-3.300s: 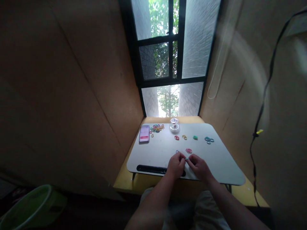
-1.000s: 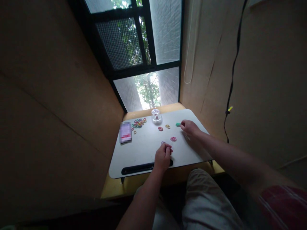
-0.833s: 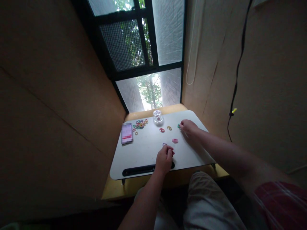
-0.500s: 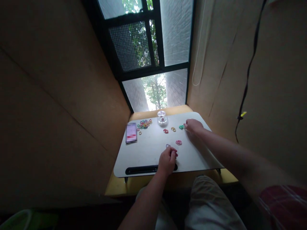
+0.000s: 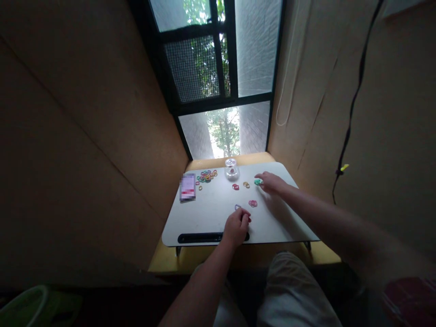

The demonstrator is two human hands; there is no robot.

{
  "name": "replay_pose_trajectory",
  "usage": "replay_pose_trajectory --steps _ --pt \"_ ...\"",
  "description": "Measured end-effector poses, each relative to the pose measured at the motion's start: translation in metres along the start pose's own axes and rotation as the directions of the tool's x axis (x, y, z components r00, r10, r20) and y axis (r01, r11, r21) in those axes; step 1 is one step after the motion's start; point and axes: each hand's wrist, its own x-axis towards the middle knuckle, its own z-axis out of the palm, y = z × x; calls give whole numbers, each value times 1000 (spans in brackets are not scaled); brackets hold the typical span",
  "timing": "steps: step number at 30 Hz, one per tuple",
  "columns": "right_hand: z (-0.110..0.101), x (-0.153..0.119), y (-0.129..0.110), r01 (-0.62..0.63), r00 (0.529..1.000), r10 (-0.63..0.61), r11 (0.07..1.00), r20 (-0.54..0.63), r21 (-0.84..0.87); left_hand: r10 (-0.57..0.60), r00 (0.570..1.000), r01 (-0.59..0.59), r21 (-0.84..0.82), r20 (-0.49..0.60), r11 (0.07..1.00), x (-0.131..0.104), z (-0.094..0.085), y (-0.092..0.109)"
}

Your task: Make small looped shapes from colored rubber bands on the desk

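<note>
Head view. Left hand [image 5: 236,225]: fingers curled, near edge of table; a dark red bit shows at the fingertips, but whether it is gripped cannot be told. Right hand [image 5: 272,182]: thumb and forefinger parted at the green bands [image 5: 258,181], on the table's far right; whether any are pinched cannot be told.

Around them: yellow bands [image 5: 246,185] and red bands [image 5: 235,186], in small groups left of the green; pink bands [image 5: 252,203], nearer the person; one pale purple band [image 5: 237,207], just beyond the left hand; mixed-colour pile [image 5: 207,176], far left, beside a phone [image 5: 188,186] with pixelated screen. Left hand and wrist hide part of a black slot [image 5: 200,237]; the right forearm crosses the table's right side.

Surface and room: white low table [image 5: 204,218], rounded corners, on a yellow ledge [image 5: 158,261]; dark-framed window [image 5: 223,106]; brown walls; black cable [image 5: 362,77] with yellow tag.

Containers: clear jar [image 5: 232,170], far edge, contents unclear; green tub [image 5: 34,304], lower left, interior dark.
</note>
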Motion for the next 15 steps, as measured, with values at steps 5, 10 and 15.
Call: replay_pose_trajectory --steps 5,10,15 --pt "1 5 -20 52 998 -49 997 48 -60 15 1000 -15 20 -1 1000 -2 -2 2" --pt "8 14 -24 17 999 -13 997 49 -81 13 1000 -13 32 4 999 -2 -3 5" --pt "9 14 -15 -2 1000 2 1000 3 -6 6 1000 -7 31 13 999 -1 -3 5"
